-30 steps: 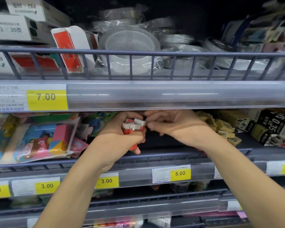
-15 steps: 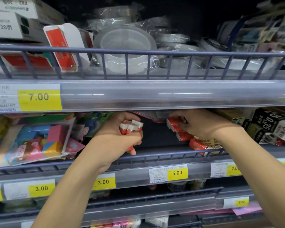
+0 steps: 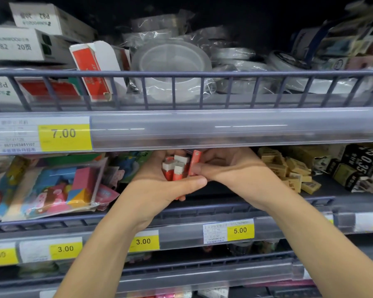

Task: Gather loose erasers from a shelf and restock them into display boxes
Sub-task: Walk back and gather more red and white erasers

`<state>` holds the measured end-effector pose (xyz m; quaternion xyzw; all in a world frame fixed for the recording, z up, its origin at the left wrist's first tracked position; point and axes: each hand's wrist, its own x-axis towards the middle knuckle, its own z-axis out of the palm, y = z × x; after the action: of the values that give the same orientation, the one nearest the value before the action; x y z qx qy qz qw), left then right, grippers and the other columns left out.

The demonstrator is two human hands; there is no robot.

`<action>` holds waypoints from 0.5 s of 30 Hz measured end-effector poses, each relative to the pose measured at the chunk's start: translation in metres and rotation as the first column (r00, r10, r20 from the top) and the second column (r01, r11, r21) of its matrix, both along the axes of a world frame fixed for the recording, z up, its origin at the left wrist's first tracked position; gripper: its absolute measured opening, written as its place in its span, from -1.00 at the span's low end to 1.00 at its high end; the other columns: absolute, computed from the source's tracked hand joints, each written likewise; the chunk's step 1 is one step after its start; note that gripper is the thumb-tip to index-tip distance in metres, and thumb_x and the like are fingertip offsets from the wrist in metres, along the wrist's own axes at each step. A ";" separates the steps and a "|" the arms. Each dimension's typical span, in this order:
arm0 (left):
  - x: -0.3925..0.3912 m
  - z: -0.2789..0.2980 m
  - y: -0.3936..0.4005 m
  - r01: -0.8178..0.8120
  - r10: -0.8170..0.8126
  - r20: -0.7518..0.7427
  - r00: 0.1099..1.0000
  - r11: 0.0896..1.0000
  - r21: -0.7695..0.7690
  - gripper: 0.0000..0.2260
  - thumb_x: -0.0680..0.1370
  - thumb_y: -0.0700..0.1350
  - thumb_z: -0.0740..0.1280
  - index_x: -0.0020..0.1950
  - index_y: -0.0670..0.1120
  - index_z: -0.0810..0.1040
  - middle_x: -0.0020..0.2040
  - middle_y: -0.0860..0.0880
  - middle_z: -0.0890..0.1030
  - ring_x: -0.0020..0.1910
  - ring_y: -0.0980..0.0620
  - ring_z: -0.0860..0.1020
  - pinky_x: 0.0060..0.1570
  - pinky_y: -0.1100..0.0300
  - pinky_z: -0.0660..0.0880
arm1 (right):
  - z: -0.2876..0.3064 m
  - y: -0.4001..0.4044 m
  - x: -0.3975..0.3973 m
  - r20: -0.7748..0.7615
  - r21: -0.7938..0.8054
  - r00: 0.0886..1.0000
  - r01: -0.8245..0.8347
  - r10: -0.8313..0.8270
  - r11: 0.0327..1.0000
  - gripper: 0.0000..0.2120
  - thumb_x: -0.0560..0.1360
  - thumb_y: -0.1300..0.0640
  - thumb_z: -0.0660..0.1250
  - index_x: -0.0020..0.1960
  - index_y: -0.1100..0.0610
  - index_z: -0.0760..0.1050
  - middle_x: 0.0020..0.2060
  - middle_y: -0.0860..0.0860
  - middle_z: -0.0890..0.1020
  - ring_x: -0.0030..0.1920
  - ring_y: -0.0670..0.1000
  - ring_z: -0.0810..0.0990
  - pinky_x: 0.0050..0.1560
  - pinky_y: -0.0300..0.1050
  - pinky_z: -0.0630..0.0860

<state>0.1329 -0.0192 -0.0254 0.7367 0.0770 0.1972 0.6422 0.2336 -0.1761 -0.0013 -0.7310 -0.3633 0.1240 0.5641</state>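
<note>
My left hand (image 3: 159, 186) grips a bundle of several red-and-white erasers (image 3: 174, 167) just under the edge of the upper shelf. My right hand (image 3: 226, 168) pinches one more red eraser (image 3: 194, 163) upright and holds it against the right side of that bundle. Both hands meet above the dark middle shelf floor (image 3: 224, 191). The tops of the fingers are hidden behind the price rail. A red-and-white display box (image 3: 91, 69) stands open on the upper shelf at the left.
A pile of loose tan erasers (image 3: 289, 168) lies right of my hands, next to black boxes (image 3: 362, 166). Bags of colourful erasers (image 3: 52, 188) fill the left. A wire rail (image 3: 202, 74) fronts the upper shelf holding tape rolls (image 3: 170, 67) and white boxes (image 3: 13, 44).
My right hand came back left from the red erasers further right, carrying one eraser to the bundle in my left hand. The camera shifted, so the tan pile is in view again.
</note>
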 end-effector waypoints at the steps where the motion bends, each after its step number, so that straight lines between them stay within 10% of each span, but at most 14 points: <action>1: -0.001 0.000 0.000 0.002 -0.002 0.005 1.000 1.000 0.012 -0.42 0.17 0.06 0.66 0.11 0.02 0.55 -0.14 0.08 0.76 -0.26 0.19 0.68 -0.34 0.29 0.55 | 0.000 0.002 -0.001 -0.005 0.007 1.000 0.001 -0.001 1.000 -0.66 0.27 -0.07 0.57 -0.01 0.06 0.67 -0.10 0.00 0.74 0.00 0.03 0.71 0.21 0.09 0.59; 15: 0.000 -0.002 0.003 -0.003 0.008 -0.032 0.999 0.987 0.159 -0.62 0.23 -0.11 0.58 -0.04 0.16 0.58 -0.22 0.10 0.71 -0.42 0.12 0.61 -0.40 0.27 0.54 | -0.004 -0.007 0.011 -0.004 -0.040 0.997 -0.079 0.079 0.996 -0.95 0.46 -0.01 0.51 -0.08 -0.10 0.73 -0.14 -0.07 0.76 -0.12 -0.10 0.72 -0.05 -0.21 0.62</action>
<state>0.1329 -0.0160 -0.0275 0.7885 0.0738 0.1923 0.5795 0.2442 -0.1832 -0.0048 -0.7272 -0.3886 0.1544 0.5444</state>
